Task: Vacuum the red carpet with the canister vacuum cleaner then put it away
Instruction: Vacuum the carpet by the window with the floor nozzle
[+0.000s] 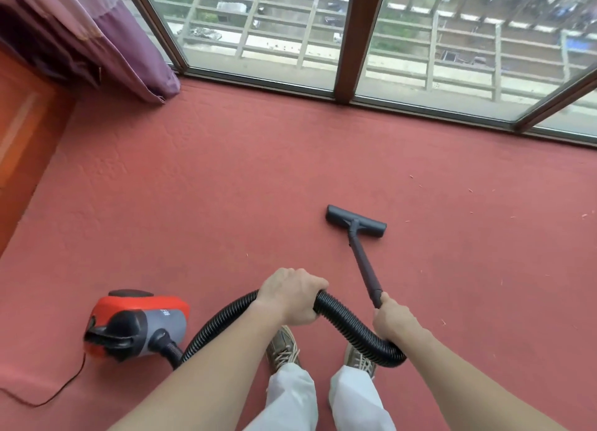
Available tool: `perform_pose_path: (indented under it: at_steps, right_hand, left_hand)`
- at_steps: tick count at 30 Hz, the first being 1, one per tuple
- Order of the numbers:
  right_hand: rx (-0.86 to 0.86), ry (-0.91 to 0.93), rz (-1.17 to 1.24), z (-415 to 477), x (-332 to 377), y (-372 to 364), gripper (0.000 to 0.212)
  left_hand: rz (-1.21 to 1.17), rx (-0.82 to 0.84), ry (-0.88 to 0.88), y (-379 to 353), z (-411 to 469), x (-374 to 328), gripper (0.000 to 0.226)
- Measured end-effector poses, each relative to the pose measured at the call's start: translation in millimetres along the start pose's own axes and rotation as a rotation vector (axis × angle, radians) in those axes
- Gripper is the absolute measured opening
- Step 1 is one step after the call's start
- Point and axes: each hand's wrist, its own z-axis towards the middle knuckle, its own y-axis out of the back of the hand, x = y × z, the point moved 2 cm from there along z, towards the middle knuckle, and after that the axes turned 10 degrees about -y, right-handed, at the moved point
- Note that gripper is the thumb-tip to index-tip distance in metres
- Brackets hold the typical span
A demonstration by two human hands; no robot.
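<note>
Above carpet (226, 188), right hand (392, 321) seemingly round wand (363, 262).

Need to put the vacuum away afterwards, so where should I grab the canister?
Probably the black handle arched over the canister end beside the hose socket. Come from above with the left hand, now gripping the hose; the body is rounded and offers no other hold.

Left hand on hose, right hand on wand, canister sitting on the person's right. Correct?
One error: the head view shows the canister on the person's left, not the right. The rest holds: the left hand grips the hose, and the right hand grips the wand.
</note>
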Motion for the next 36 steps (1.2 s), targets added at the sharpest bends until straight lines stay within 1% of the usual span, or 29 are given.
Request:
perform_pose_path:
  at_steps: [3,5,7,10,12,16,19,23,27,30,33,36]
  right_hand:
    - [0.051,0.123,-0.079,-17,22,-13,0.057]
    - [0.068,0.213,-0.152,-26,38,-22,0.055]
    - [0.055,0.248,-0.193,-32,47,-30,0.054]
    - [0.015,0.221,-0.157,-30,41,-33,0.054]
    - [-0.017,0.169,-0.109,-23,28,-26,0.050]
    - [-0.032,0.028,-0.022,7,6,12,0.043]
    - [-0.049,0.018,-0.048,19,11,39,0.044]
    - [-0.060,0.068,-0.118,11,48,48,0.047]
    - [-0.020,0.130,-0.101,-1,101,24,0.049]
    - [0.006,0.213,-0.118,-18,145,14,0.051]
    - [0.048,0.277,-0.238,-35,189,9,0.056]
    - [0.049,0.359,-0.376,-58,228,1,0.057]
  left_hand:
    - [0.025,0.060,-0.023,1,-5,6,0.011]
    - [0.033,0.069,-0.013,-1,-10,12,0.013]
    - [0.039,0.074,0.000,-4,-17,18,0.014]
    - [0.043,0.088,-0.002,-7,-23,19,0.012]
    - [0.034,0.073,-0.010,-5,-19,13,0.012]
    - [-0.005,-0.043,0.009,4,1,3,0.011]
    - [-0.037,-0.124,0.042,10,6,6,0.011]
    - [-0.113,-0.197,0.101,13,-12,30,0.014]
    - [-0.160,-0.212,0.189,13,-46,64,0.014]
    - [-0.172,-0.253,0.258,12,-72,93,0.010]
    - [-0.191,-0.293,0.323,7,-97,118,0.014]
    - [-0.257,-0.328,0.397,-2,-123,139,0.017]
